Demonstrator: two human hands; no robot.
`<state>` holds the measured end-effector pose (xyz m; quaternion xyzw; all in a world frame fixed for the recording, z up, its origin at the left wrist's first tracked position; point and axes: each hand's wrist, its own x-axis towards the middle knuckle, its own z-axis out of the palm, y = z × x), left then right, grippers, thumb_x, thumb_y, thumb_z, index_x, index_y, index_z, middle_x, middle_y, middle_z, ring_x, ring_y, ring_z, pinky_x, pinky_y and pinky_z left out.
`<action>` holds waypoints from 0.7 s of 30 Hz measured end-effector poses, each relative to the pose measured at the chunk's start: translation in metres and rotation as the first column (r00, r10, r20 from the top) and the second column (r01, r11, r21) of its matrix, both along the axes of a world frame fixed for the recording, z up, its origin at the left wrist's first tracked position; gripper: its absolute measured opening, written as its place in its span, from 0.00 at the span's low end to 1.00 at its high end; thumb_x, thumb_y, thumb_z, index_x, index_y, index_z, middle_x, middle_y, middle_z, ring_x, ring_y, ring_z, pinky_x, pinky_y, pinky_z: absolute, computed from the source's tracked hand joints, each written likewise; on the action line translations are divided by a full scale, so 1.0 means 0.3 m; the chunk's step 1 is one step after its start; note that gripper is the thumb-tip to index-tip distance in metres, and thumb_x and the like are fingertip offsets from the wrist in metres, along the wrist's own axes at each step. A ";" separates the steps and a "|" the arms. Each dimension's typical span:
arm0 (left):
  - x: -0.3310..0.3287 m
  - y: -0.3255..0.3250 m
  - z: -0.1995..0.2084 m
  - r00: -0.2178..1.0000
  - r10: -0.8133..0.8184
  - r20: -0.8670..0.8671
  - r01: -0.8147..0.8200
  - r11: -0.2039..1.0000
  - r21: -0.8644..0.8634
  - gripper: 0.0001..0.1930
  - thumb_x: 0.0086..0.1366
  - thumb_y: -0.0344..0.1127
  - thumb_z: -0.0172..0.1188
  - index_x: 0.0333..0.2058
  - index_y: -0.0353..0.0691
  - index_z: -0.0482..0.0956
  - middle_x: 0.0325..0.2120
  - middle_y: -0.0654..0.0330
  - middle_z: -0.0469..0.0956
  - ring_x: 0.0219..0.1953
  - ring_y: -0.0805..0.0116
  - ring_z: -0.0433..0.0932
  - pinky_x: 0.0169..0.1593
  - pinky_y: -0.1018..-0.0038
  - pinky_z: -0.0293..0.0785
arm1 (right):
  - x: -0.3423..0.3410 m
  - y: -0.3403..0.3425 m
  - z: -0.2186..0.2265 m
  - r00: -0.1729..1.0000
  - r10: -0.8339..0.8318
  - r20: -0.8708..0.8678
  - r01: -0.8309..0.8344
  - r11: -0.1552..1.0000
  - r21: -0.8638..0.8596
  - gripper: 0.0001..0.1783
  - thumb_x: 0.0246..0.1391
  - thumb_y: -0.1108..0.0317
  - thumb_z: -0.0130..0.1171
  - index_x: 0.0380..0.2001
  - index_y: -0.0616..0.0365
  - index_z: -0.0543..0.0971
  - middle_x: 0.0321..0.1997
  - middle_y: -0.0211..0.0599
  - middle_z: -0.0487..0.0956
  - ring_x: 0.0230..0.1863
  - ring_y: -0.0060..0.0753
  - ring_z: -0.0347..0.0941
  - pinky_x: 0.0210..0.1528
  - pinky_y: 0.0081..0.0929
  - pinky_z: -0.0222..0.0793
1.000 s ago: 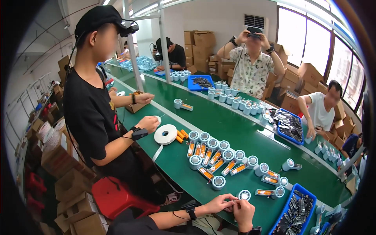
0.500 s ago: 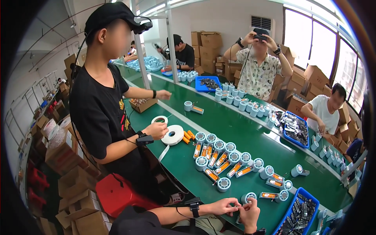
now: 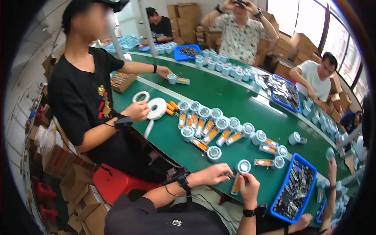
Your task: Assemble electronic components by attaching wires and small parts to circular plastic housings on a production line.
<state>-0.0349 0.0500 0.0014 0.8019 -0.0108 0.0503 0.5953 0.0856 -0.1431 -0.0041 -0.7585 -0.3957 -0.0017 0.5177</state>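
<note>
At the front edge of the green table, my right hand (image 3: 249, 187) is closed round the handle of a light-blue handheld fan (image 3: 243, 167). Its round grille faces up, and an orange battery shows in the handle. Just left of it, my left hand (image 3: 213, 174) has its fingertips pinched together near the fan; a small dark bit shows there, too small to name. Beyond my hands lie several similar fans (image 3: 214, 153) with orange batteries in their open handles. A blue tray (image 3: 273, 208) of dark small parts stands right of my right hand.
On the left, a co-worker in black stands beside white tape rolls (image 3: 157, 109), loose orange batteries (image 3: 171, 107) and a red stool (image 3: 113, 182). Another blue tray (image 3: 299, 105) and rows of fans line the far side. At lower right, another person's arm (image 3: 331, 176) holds up a fan.
The view has shifted. My hands have parted, exposing the fan's handle in my right hand. The co-worker's far hand has reached a fan on the table. Another person's raised arm appears at right.
</note>
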 end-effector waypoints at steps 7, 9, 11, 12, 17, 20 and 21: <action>-0.015 0.005 -0.010 0.982 0.106 0.157 -0.145 0.954 0.264 0.09 0.67 0.25 0.62 0.46 0.36 0.80 0.39 0.56 0.75 0.33 0.69 0.82 0.38 0.74 0.78 | 0.039 -0.040 0.048 0.982 0.126 -0.138 -0.145 0.979 -0.141 0.05 0.58 0.76 0.64 0.38 0.62 0.81 0.23 0.41 0.78 0.22 0.33 0.74 0.27 0.29 0.69; -0.006 -0.003 0.005 0.985 0.139 0.103 -0.157 0.968 0.197 0.10 0.66 0.25 0.63 0.45 0.36 0.80 0.38 0.56 0.76 0.33 0.68 0.82 0.38 0.73 0.78 | 0.048 -0.062 0.065 0.980 0.112 -0.163 -0.146 0.966 -0.213 0.07 0.58 0.75 0.63 0.40 0.60 0.81 0.24 0.41 0.78 0.22 0.35 0.75 0.27 0.31 0.70; 0.005 -0.009 0.008 0.984 0.160 0.080 -0.172 0.970 0.174 0.10 0.66 0.25 0.64 0.45 0.36 0.80 0.38 0.56 0.76 0.34 0.67 0.81 0.39 0.72 0.78 | 0.057 -0.058 0.080 0.969 0.175 -0.177 -0.223 0.926 -0.304 0.11 0.57 0.74 0.62 0.44 0.58 0.81 0.25 0.41 0.79 0.23 0.40 0.77 0.28 0.34 0.72; 0.012 -0.012 0.009 0.985 0.154 0.072 -0.164 0.972 0.167 0.10 0.65 0.26 0.64 0.45 0.37 0.81 0.38 0.55 0.76 0.34 0.66 0.81 0.39 0.71 0.78 | 0.056 -0.059 0.082 0.969 0.169 -0.178 -0.218 0.928 -0.304 0.11 0.57 0.74 0.62 0.44 0.58 0.81 0.25 0.41 0.79 0.23 0.40 0.77 0.28 0.34 0.72; -0.009 -0.026 0.006 0.979 0.150 0.136 -0.180 0.953 0.242 0.09 0.65 0.28 0.65 0.44 0.37 0.81 0.38 0.54 0.76 0.37 0.60 0.80 0.40 0.68 0.77 | 0.022 -0.031 0.115 0.902 0.397 0.171 -0.304 0.864 -0.401 0.19 0.55 0.72 0.59 0.51 0.52 0.81 0.29 0.42 0.81 0.28 0.48 0.80 0.32 0.42 0.75; 0.002 -0.027 0.003 0.950 0.129 0.285 -0.207 0.942 0.263 0.09 0.65 0.30 0.64 0.43 0.37 0.80 0.37 0.53 0.75 0.37 0.58 0.78 0.41 0.68 0.76 | 0.027 -0.022 0.164 0.871 0.444 0.209 -0.313 0.831 -0.459 0.17 0.53 0.72 0.58 0.48 0.50 0.81 0.29 0.41 0.82 0.30 0.47 0.81 0.31 0.43 0.75; -0.003 -0.030 -0.004 0.960 0.138 0.245 -0.196 0.953 0.232 0.09 0.65 0.30 0.64 0.43 0.37 0.80 0.37 0.53 0.75 0.37 0.58 0.78 0.41 0.67 0.75 | 0.022 -0.024 0.168 0.882 0.442 0.163 -0.323 0.818 -0.476 0.16 0.53 0.71 0.58 0.46 0.51 0.81 0.28 0.41 0.82 0.30 0.47 0.81 0.31 0.43 0.75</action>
